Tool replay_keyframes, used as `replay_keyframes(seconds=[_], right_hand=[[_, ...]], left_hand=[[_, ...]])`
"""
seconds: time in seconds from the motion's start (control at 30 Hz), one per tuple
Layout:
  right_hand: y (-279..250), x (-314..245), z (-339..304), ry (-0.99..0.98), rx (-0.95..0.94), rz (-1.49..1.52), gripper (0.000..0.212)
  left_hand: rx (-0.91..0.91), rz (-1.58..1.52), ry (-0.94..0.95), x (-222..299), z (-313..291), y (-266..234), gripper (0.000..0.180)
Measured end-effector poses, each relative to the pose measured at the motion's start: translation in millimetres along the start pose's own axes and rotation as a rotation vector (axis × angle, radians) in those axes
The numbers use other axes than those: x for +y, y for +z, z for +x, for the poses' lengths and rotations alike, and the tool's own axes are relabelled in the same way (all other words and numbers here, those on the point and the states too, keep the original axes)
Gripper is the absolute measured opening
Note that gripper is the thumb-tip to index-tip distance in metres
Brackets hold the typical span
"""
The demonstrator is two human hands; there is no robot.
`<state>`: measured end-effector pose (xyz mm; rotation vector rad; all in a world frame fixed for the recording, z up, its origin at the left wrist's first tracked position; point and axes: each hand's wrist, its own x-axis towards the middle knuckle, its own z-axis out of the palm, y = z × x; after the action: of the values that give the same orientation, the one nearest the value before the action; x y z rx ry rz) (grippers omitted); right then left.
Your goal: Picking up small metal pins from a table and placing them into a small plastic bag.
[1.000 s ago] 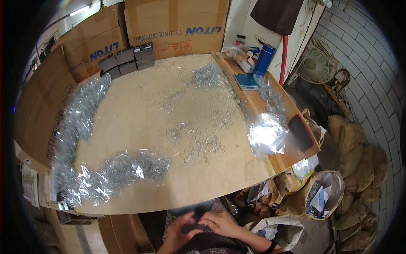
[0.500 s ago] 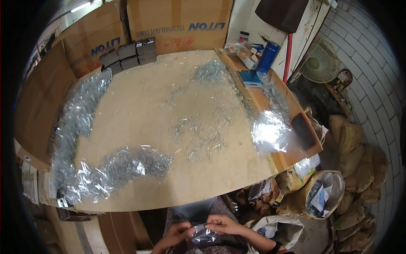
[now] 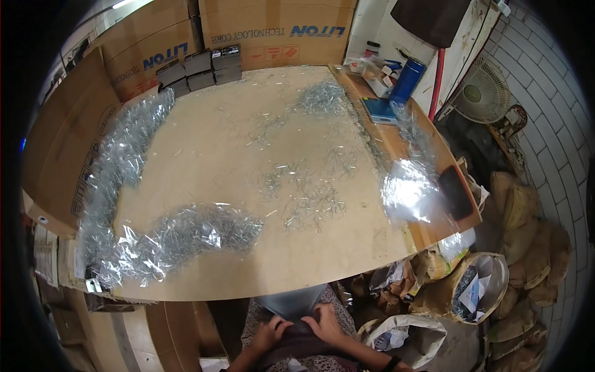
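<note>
Both my hands are low over my lap, just below the table's near edge. My left hand (image 3: pixel 271 332) has its fingers curled inward, and what they hold, if anything, is hidden. Beside it my right hand (image 3: pixel 326 323) is bent in the same way, its thumb toward the left hand; I cannot make out what is in it. Just beyond the fingers a smooth grey-blue piece (image 3: pixel 291 301), like a tray or sheet, juts from under the table. Lower in my lap lies a small shiny scrap of clear plastic (image 3: pixel 296 364).
Thin metal pins or wires are heaped along the table's (image 3: pixel 248 161) left side (image 3: pixel 127 155), near edge (image 3: pixel 211 229) and far right (image 3: pixel 322 98). Clear plastic bags (image 3: pixel 409 186), a blue scale (image 3: pixel 379 110) and a dark phone (image 3: pixel 456 192) lie on the right-hand board. Open sacks (image 3: pixel 477 291) stand below.
The clear plastic bag pinched between my hands has gone from them; a shiny scrap shows lower in my lap. My hands have moved slightly up and apart, toward the grey-blue piece.
</note>
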<state>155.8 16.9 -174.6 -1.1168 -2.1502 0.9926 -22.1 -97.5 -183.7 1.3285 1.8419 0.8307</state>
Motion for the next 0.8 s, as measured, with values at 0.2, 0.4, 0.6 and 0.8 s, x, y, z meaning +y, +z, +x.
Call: replay_keyframes(seconds=[0.2,0.4,0.6,0.8], right_hand=[[-69,-62,94,-0.511,0.257,-0.231,0.048],[-74,-95,238,-0.357,0.056,-0.525,0.061],[-70,-87,221,-0.455,-0.169,-0.46,0.05],[-84,-76,176,-0.394,-0.167,0.127,0.046]], left_hand=[[0.06,-0.185,0.125,7,-9,-3,0.011],[0.142,-0.233,0.194,30,4,-10,0.012],[0.157,-0.263,0.157,36,2,-17,0.012],[0.183,-0.226,0.169,47,3,-23,0.012]])
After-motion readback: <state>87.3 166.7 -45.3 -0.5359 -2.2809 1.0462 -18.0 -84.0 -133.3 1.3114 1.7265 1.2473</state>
